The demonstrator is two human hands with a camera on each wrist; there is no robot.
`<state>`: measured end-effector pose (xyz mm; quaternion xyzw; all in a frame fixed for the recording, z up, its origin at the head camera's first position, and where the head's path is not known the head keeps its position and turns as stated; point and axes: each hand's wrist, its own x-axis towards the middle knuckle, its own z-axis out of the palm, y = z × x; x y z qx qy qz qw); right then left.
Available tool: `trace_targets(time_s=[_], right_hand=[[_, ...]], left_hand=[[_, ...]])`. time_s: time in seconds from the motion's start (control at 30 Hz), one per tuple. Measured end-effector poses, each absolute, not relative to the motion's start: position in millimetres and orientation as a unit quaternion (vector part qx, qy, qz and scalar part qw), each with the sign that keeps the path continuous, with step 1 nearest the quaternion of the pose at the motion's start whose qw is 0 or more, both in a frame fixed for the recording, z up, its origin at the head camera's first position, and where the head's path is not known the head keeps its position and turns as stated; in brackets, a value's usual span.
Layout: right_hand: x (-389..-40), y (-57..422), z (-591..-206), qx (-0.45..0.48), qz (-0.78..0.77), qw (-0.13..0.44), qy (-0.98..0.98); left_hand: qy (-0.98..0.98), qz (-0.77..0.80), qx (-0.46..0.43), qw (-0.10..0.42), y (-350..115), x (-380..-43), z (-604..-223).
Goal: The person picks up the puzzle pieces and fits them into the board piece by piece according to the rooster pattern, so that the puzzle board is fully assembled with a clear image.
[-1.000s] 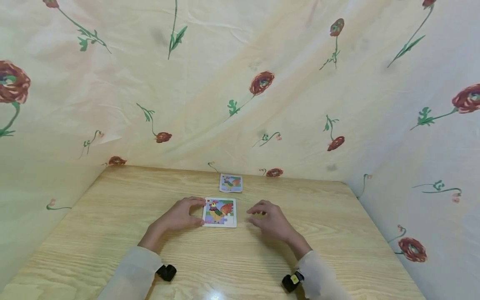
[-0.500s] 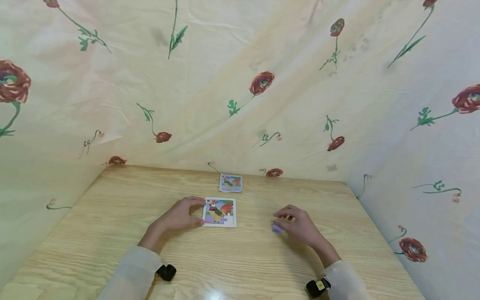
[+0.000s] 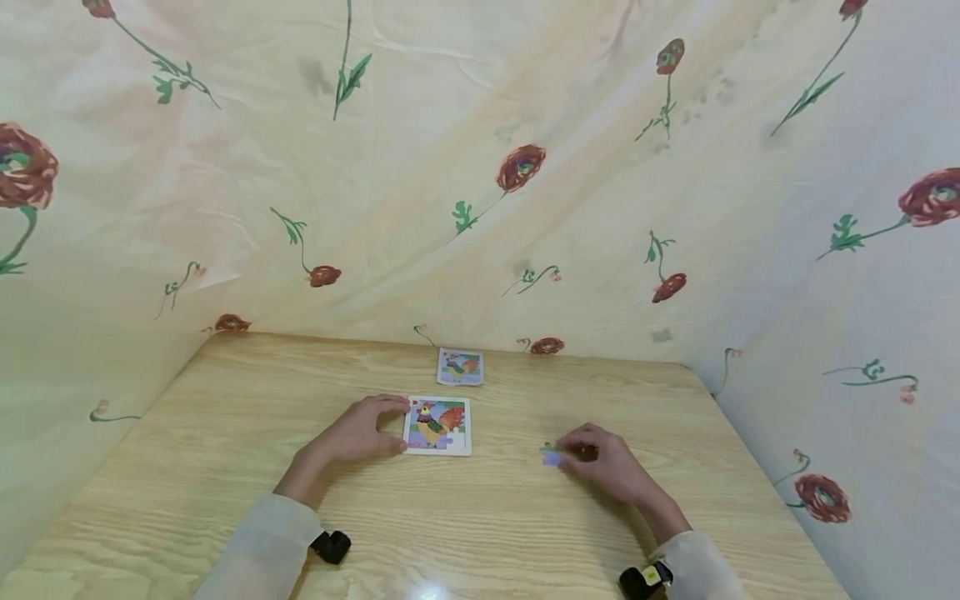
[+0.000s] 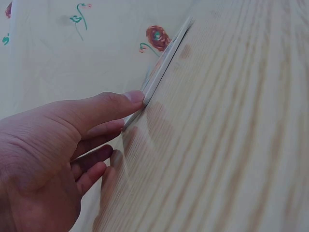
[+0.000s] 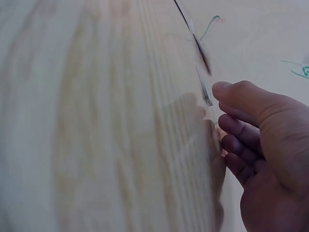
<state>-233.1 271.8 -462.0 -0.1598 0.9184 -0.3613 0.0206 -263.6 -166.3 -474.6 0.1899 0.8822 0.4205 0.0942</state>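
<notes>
In the head view, my left hand (image 3: 360, 432) holds the left edge of a square white-framed jigsaw puzzle (image 3: 437, 426), which shows a rooster and has a bare white gap at lower right. The left wrist view has the thumb (image 4: 134, 96) on the frame's edge, with fingers behind it. A loose jigsaw piece (image 3: 551, 456), green above and lavender below, lies to the right of the puzzle. My right hand (image 3: 611, 465) is at that piece's right side, thumb and fingers bent. In the right wrist view, a narrow space shows between the thumb (image 5: 223, 90) and the piece (image 5: 204, 89).
A small rooster picture card (image 3: 461, 367) lies behind the puzzle, near the back of the wooden table (image 3: 450, 525). Flower-printed cloth (image 3: 420, 167) hangs along the back and both sides. A black band device (image 3: 332, 547) is on each wrist.
My right hand has moved right and nearer to me, away from the puzzle, over to the loose piece, which now shows more fully. The left hand stays at the puzzle's edge.
</notes>
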Motion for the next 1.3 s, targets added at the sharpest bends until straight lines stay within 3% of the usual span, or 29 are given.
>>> trace_targets(time_s=[0.83, 1.3], right_hand=[[-237, 268, -466, -0.189, -0.329, 0.013, 0.925], [-243, 228, -459, -0.234, -0.348, -0.006, 0.908]], left_hand=[[0.88, 0.425, 0.19, 0.095, -167, -261, -473], [0.884, 0.416, 0.194, 0.092, -166, -263, -473]])
